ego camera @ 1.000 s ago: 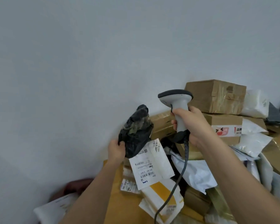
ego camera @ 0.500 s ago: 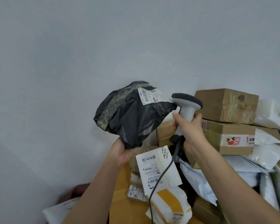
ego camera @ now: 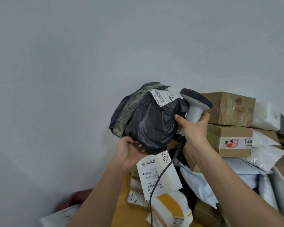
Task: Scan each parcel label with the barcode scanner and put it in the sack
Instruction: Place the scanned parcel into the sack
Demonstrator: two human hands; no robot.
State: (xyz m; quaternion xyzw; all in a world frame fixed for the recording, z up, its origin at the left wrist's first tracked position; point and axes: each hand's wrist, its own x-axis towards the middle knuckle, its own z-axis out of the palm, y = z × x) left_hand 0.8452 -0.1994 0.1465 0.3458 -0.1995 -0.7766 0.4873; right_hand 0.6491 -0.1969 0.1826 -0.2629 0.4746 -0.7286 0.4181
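Black plastic parcel (ego camera: pixel 152 123) held up in front of pale wall (ego camera: pixel 72 63), bottom edge resting in left hand (ego camera: pixel 129 153), w/ thumb + fingers curled up round its lower left corner; bulk of parcel sits above and right of that hand. White label (ego camera: pixel 165 95) w/ barcodes stuck on parcel's top, facing up and right, tilted. Grey barcode scanner (ego camera: pixel 195 104) gripped by right hand (ego camera: pixel 194 130), fingers wrapped round handle, thumb up on the right side; dark scanner head just beside label's right edge, touching or nearly touching parcel, can't tell which. Right hand sits right of parcel, index finger against its right side. Dark cable (ego camera: pixel 161 176) drops from scanner base, curves down over a white-labelled packet (ego camera: pixel 156 174) lying below parcel. White + yellow mailer (ego camera: pixel 170 208) nearer, under cable. Right of hands: two brown cardboard boxes stacked, upper box (ego camera: pixel 229 108) w/ clear tape, lower box (ego camera: pixel 231 140) w/ white tape + red mark. Further right, heap of white poly bags (ego camera: pixel 262 158), more under right forearm. Brown flat carton (ego camera: pixel 123 210) beneath left forearm; another white packet (ego camera: pixel 59 218) at near left, partly cut off by frame edge.
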